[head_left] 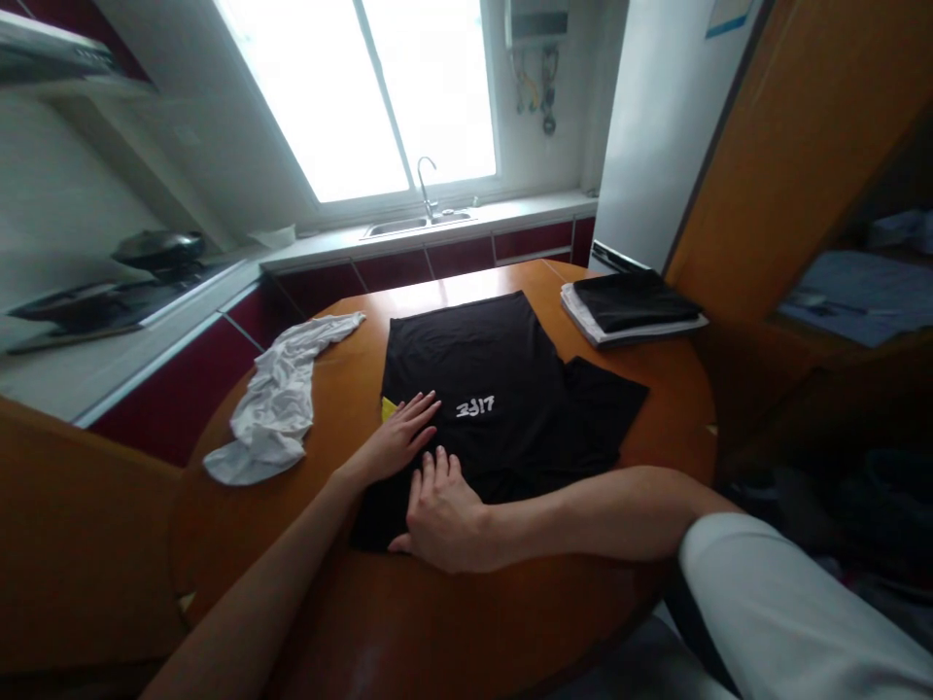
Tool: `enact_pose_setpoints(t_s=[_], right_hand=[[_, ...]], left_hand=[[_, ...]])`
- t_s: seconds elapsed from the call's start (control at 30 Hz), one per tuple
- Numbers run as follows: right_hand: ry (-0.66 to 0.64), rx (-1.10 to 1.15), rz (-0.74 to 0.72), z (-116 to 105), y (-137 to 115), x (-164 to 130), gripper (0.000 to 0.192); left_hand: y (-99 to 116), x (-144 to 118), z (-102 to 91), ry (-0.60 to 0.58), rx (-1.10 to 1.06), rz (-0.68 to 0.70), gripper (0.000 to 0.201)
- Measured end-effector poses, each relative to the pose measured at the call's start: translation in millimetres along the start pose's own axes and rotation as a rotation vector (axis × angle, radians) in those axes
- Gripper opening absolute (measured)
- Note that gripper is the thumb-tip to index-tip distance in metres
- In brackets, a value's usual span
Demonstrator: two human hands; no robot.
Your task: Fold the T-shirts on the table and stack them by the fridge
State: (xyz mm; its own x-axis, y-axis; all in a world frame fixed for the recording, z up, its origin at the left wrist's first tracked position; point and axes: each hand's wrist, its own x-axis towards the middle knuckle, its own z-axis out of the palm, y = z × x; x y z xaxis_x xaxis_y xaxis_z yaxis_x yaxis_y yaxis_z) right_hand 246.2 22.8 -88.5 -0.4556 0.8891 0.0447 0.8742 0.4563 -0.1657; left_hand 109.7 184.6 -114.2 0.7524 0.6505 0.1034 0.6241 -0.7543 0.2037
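Your left hand (399, 436) flat, fingers spread, on the black T-shirt (490, 389) at frame centre on the round desk (408, 622), your right hand (441, 513) palm-down beside it, grip open, crumpled white cloth (278, 406) left.

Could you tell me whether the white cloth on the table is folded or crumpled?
Crumpled. The white cloth lies in a loose, wrinkled heap on the table, left of the black shirt, touched by neither hand.
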Motion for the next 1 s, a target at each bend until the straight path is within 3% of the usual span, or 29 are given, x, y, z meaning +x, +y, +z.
enact_pose_setpoints(t_s=[0.2,0.3,0.4,0.47,0.57,0.7,0.8,0.9,1.0], right_hand=[[-0.015,0.054,0.016,-12,3,4,0.092],[-0.062,0.115,-0.038,-35,11,2,0.072],[-0.031,0.167,-0.119,-64,32,-9,0.059],[0.033,0.176,-0.086,-79,56,-21,0.051],[0.113,0.153,0.110,-89,111,-43,0.035],[0.250,0.086,0.504,-79,207,-83,0.031],[0.276,-0.012,0.763,-62,270,-120,0.032],[0.298,-0.077,0.889,-46,307,-148,0.035],[0.325,-0.086,0.911,-40,323,-154,0.038]], left_hand=[[2,1,-3.7,-0.001,0.014,-0.002,0.058],[1,1,-2.6,0.015,0.024,0.003,0.057],[-1,1,0.0,0.036,0.031,0.011,0.058],[-2,2,1.5,0.039,0.031,0.011,0.059],[-3,2,2.3,0.031,0.016,-0.003,0.062],[-3,3,1.9,0.014,-0.002,-0.010,0.067],[-2,2,2.0,0.020,-0.007,-0.012,0.067],[-3,2,3.3,0.039,-0.004,-0.004,0.062],[-6,3,5.0,0.050,0.014,0.015,0.060]])
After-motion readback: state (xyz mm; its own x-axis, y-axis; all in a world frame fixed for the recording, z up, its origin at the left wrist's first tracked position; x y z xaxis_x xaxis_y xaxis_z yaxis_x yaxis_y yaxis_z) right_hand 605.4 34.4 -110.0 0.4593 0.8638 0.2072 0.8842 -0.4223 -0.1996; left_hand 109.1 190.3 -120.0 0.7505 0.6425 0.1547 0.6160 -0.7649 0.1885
